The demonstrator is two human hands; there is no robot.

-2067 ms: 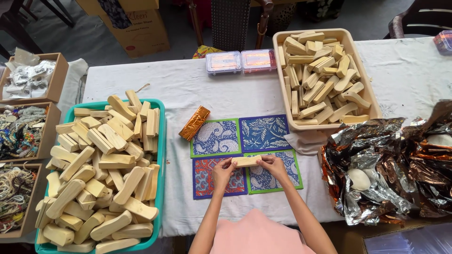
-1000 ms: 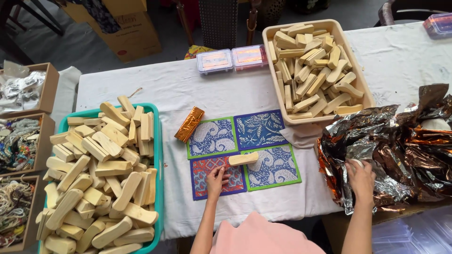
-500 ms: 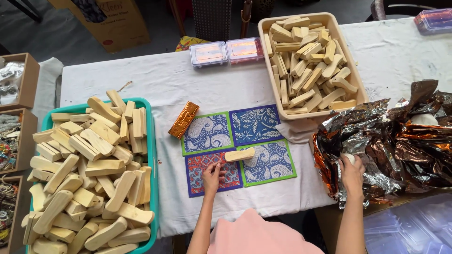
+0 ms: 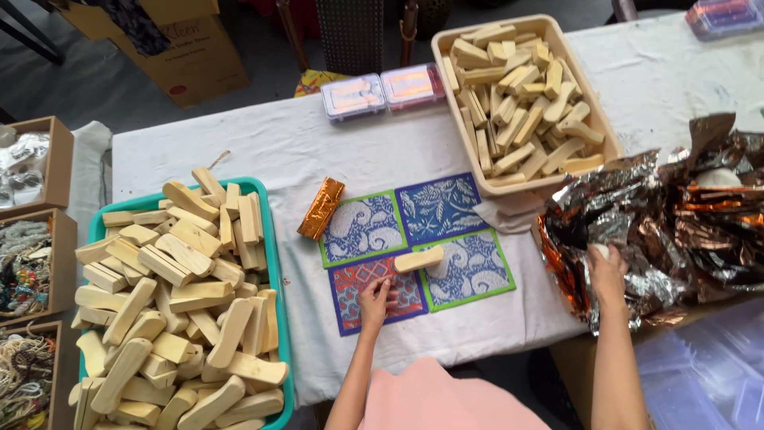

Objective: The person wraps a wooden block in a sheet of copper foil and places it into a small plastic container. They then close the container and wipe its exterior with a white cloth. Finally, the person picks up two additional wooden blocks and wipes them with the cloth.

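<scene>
Item: wooden block (image 4: pixel 419 259), lying across my patterned mats (image 4: pixel 414 239) on the worktop (image 4: pixel 263 151), just beyond my left hand (image 4: pixel 376 299), whose fingers rest loosely on the red mat. Right hand (image 4: pixel 607 275) well apart, closed on a pale piece in the crumpled foil (image 4: pixel 676 215). Teal tub (image 4: pixel 270 263) and beige tray (image 4: pixel 446 80): both heaped with wooden blocks
</scene>
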